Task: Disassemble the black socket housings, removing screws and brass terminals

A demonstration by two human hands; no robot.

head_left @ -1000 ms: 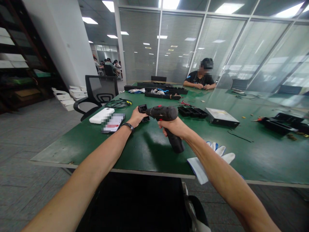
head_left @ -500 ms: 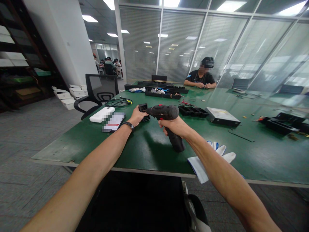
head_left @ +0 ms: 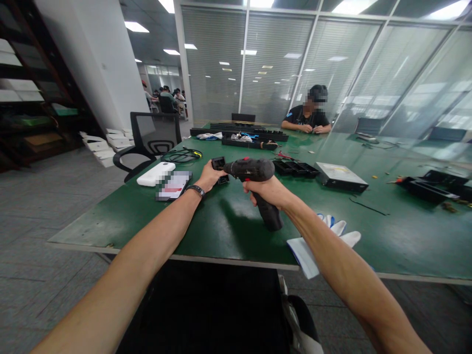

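Working over a wide, smooth, glossy green table (head_left: 217,238). Gripping firmly by the handle, with the right hand (head_left: 269,191), a black-and-red, pistol-shaped power drill (head_left: 254,169); probably weighing rather heavy, being stiff, needing full-palm hold. Grasping in the left hand (head_left: 209,178), just before the drill, a small black box-like part (head_left: 219,163), seemingly plastic; probably being light, rigid, a little slippery, better held by the sides. Not being able to tell about contact between these 2.

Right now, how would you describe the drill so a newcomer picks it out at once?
Above the near side of the green table, find the right grip. It holds a black drill with red accents, pointing left. Unlike the black trays lying nearby, it is pistol-shaped.
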